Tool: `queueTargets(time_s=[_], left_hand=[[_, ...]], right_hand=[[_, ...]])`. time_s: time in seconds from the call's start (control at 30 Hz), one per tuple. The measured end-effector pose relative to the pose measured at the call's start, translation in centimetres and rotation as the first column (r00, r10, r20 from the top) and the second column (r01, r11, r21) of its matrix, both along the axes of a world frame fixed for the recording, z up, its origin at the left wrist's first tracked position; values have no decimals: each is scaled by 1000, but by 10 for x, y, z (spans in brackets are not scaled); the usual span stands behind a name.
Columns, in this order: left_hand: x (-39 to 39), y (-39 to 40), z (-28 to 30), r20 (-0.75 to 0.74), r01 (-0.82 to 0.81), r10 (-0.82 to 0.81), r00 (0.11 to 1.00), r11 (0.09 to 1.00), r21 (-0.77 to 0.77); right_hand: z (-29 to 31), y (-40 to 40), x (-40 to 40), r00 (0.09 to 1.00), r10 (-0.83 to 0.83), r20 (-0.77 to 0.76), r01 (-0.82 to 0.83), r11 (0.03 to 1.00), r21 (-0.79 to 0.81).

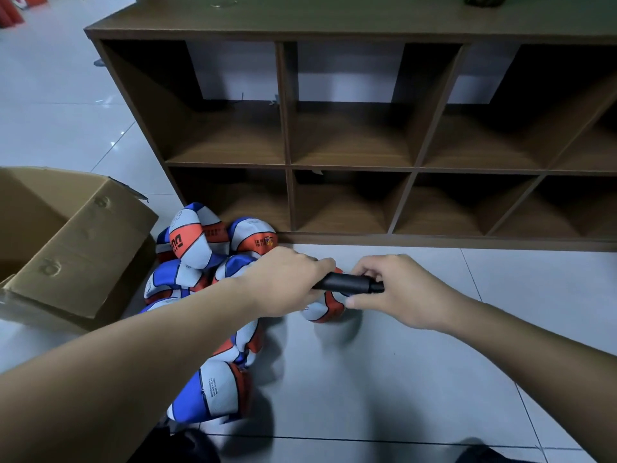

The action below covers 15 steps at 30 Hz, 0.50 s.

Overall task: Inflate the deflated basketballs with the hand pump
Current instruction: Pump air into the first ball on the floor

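Basketballs: deflated heap beside the shelf.
Pump: black, horizontal.
Left hand: wraps one end.
Right hand: pinches the other.

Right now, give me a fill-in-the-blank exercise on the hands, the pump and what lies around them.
1. Both hands hold a short hand pump whose colour is ____.
2. The left hand grips one end of the pump; the right hand pinches the ____ end.
3. The deflated basketballs lie heaped on the ____.
4. The open cardboard box stands to the ____ of the heap.

Missing words: black; other; floor; left
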<state>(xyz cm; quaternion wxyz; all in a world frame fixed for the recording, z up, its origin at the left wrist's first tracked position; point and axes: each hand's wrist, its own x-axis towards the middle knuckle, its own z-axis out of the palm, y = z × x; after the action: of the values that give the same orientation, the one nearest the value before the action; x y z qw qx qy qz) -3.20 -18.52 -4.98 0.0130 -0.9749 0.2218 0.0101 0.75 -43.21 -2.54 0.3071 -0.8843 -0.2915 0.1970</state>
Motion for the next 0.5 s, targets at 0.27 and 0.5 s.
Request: queueTargets(time_s=[0.27,0.5], left_hand=[[2,25,11,-263,-113,92,960,992,-64],[10,30,11,-281,-129,99,954,988,-89]], right_hand=[[-4,-46,18,875,-467,-128,484,833,268],[-24,-35,16,643,-656,-394,758,617,210]])
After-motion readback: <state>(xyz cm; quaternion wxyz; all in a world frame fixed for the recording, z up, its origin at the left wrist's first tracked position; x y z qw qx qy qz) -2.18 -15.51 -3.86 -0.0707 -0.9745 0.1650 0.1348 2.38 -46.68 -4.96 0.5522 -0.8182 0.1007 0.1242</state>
